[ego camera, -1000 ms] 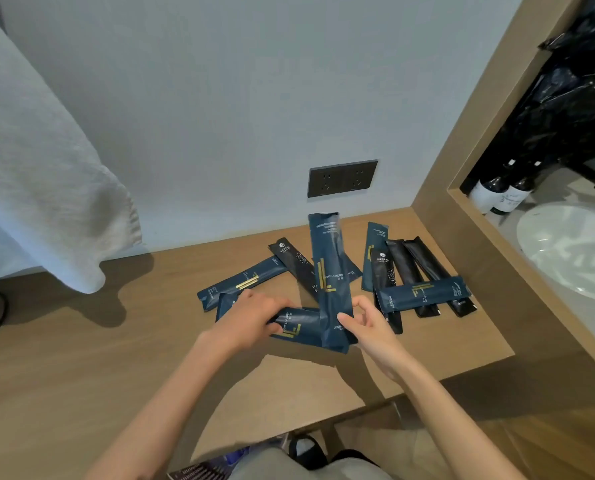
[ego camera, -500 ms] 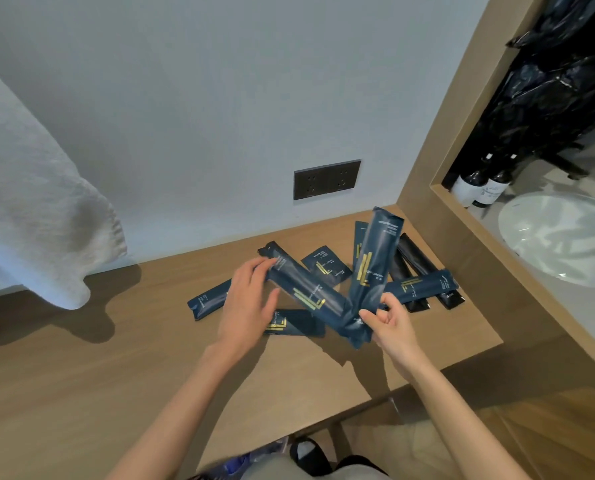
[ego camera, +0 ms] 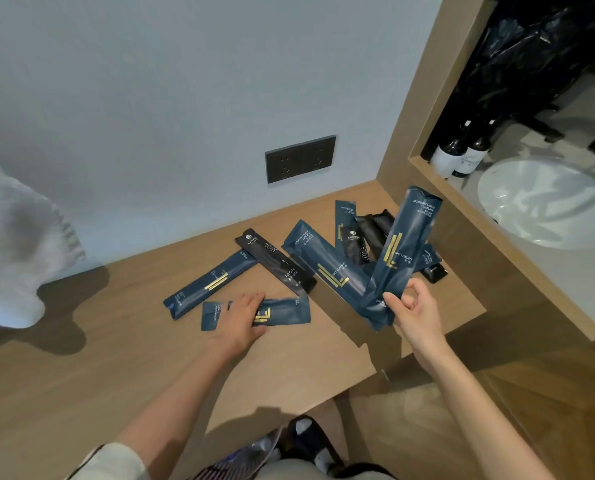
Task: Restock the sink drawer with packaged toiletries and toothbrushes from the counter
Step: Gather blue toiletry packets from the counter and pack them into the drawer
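Wooden counter (ego camera: 116, 375): right hand (ego camera: 415, 313) grips navy packets (ego camera: 401, 258).

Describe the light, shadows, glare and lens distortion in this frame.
Head view: soft light, with the white towel casting a broad dark shadow on the wooden counter. Head view: pale reflections streak the washbasin. Head view: the wide lens makes the wooden partition lean. Head view: print on the blue packets pinched by the right hand reads sharp, with little blur.

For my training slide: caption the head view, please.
Right hand grips two fanned navy packets while left hand rests on another packet on the wooden counter.
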Motion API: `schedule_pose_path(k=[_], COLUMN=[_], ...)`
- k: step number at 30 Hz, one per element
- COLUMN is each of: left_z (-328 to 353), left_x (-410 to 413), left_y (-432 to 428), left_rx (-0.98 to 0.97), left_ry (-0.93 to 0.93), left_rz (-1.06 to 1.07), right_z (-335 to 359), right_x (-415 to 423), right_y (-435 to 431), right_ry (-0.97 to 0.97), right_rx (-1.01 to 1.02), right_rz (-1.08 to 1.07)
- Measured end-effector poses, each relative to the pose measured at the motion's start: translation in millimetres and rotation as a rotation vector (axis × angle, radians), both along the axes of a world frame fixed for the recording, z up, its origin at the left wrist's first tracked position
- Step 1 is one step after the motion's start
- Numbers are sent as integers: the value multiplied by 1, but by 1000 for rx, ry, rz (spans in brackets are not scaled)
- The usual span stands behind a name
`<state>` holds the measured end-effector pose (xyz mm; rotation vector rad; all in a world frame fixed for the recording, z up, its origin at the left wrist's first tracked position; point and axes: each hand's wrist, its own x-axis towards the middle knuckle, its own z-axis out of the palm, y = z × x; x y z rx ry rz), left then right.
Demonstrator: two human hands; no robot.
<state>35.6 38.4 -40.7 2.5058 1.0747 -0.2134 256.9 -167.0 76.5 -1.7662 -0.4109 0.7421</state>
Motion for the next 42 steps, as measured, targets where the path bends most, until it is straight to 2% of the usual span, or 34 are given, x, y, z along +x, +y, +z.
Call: schedule_pose_path(k=[7,10,15,18,22,26,29,34,42], left_z=[-1,-1,5,15,52,105,127,139,159], left_x=[-4,-6,-12,-19,-20,-12,-3,19,86], left_y=[-1,-4,-9,-16,-30,-53,-72,-101,-166], left_rx=[35,-84,-228,-337,-407,-601,-683,-588,-620], left_ry=[-86,-162,-104,-138,-329,-555,-611,-393,-284], left_rz=[-9,48,89,123,151,153,14,-361,-653], right_z=[1,3,7,12,17,20,28,40,43], right_x=[-3,-7,-20,-30,-42,-52,-63,-68,-45], right_y=[-8,-12,-18,-24,-35,-45,-54,-78,-149], right_ry=[26,40,112,179,291,415,480,470,383], right_rx=[-12,-21,14,44,112,225,284,301,370], right_rz=[-38,-45,-75,-118,-199,-257,-285,-360,-521])
